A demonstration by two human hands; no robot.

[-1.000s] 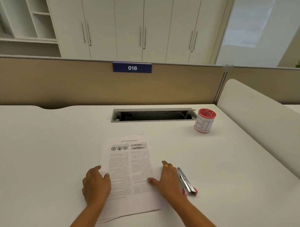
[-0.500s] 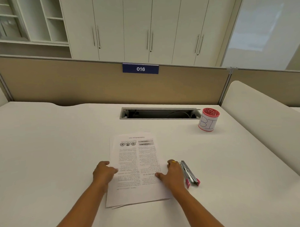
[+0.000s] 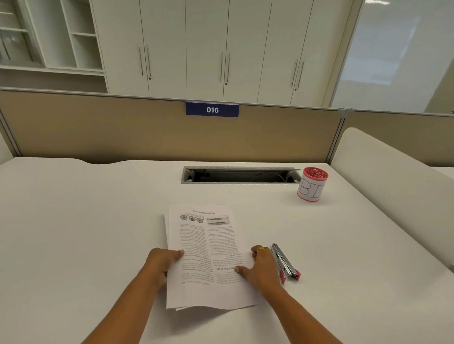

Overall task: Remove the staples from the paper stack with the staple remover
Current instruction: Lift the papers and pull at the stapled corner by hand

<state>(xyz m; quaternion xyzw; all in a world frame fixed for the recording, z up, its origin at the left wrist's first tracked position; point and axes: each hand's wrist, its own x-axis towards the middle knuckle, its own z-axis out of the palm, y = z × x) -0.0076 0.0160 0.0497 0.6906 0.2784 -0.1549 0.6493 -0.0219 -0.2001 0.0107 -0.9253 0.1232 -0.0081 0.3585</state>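
One paper stack [image 3: 210, 244]; left hand [image 3: 161, 263], right hand [image 3: 260, 269] gripping.

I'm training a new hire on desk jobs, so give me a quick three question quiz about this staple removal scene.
1. True or false: the right hand holds the staple remover.
2. The staple remover lies: A) left of the paper stack, B) right of the right hand, C) under the paper stack.
3. Fill in: the left hand grips the paper stack's ___ edge.
Key: 1 false; 2 B; 3 left.
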